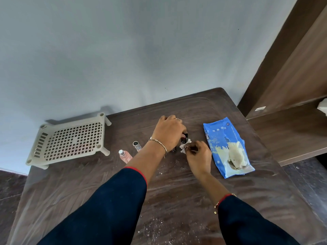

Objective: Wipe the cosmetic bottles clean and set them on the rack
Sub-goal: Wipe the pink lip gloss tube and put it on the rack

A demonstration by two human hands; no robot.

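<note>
My left hand (168, 132) grips a small dark cosmetic bottle (184, 137) over the middle of the brown table (177, 200); most of the bottle is hidden under my fingers. My right hand (199, 157) pinches a crumpled white wipe (184, 147) against the bottle's lower side. A clear bottle of pink liquid with a white cap (125, 156) and a slim bottle with a dark cap (136, 146) stand to the left of my left wrist. The beige perforated rack (70, 140) stands at the table's far left, with nothing on it.
A blue pack of wet wipes (226, 147) lies open to the right of my hands, white wipes bulging out. A brown wooden shelf unit (292, 103) stands on the right. The grey wall runs behind the table. White crumbs dot the tabletop near me.
</note>
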